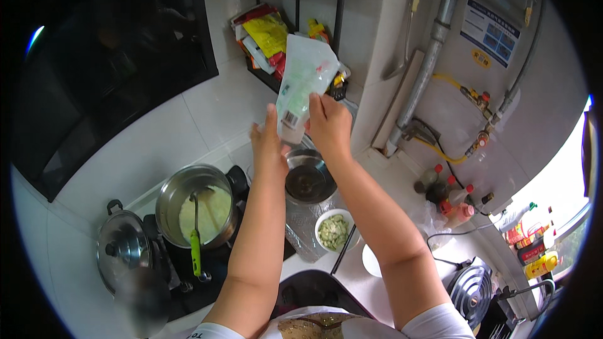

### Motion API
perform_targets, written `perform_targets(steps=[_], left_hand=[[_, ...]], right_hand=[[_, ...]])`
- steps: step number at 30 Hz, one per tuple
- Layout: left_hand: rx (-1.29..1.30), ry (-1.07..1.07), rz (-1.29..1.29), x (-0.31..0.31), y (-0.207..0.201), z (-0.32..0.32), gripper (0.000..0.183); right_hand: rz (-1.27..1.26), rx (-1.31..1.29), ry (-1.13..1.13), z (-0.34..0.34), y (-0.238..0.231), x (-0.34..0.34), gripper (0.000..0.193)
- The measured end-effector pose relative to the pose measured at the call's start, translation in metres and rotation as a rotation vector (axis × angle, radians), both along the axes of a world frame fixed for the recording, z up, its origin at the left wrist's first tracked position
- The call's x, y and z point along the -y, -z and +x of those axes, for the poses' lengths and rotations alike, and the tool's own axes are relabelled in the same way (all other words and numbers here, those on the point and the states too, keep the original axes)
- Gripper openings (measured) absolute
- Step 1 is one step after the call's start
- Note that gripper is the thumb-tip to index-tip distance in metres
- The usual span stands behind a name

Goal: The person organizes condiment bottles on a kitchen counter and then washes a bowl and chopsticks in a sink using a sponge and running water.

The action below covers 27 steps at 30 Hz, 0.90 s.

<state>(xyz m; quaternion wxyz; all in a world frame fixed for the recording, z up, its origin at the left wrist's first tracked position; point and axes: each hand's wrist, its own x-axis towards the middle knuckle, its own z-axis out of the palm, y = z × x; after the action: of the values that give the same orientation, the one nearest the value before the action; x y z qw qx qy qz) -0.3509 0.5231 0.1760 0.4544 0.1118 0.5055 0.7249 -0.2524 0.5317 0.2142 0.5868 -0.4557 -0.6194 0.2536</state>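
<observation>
A pale, translucent plastic pouch [306,72] with green print is raised at the middle, in front of the corner rack. My right hand [330,124] pinches its lower right edge, thumb and fingers closed. At the pouch's lower left corner is my left hand [270,145]; some of its fingers stick up, while others curl at the pouch's bottom, partly hidden. Below both hands sits a dark pan [310,179] with a little liquid in it. Nearer to me stands a white bowl [321,244] of chopped pale green pieces.
A steel pot [165,204] of pale food holds a green-handled ladle [195,238]. Left of it is a glass lid [119,248]. Packets [267,31] fill the corner rack. Red-capped bottles [449,189] line the right wall, with a coiled hotplate [471,292] nearer to me.
</observation>
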Motion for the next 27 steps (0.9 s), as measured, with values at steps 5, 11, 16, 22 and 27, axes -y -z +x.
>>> perform_targets(steps=[5, 11, 16, 22, 27], left_hand=[[-1.057, -0.175, 0.412, -0.085, -0.010, -0.033, 0.033], [-1.429, 0.113, 0.308, -0.150, -0.011, -0.034, 0.029], [-1.477, 0.050, 0.305, -0.167, 0.008, -0.032, 0.025], [-1.165, 0.157, 0.294, -0.167, 0.000, -0.034, 0.022], [-1.153, -0.177, 0.241, -0.200, -0.016, -0.042, 0.029]], right_hand=[[0.117, -0.006, 0.140, -0.035, -0.012, -0.103, 0.030], [0.060, 0.048, 0.254, -0.038, -0.011, -0.163, 0.027], [-0.131, 0.023, 0.304, -0.042, 0.010, -0.179, 0.022], [0.070, -0.245, 0.162, -0.054, 0.026, -0.155, 0.042], [0.054, -0.180, 0.026, -0.040, 0.033, -0.112, 0.062]])
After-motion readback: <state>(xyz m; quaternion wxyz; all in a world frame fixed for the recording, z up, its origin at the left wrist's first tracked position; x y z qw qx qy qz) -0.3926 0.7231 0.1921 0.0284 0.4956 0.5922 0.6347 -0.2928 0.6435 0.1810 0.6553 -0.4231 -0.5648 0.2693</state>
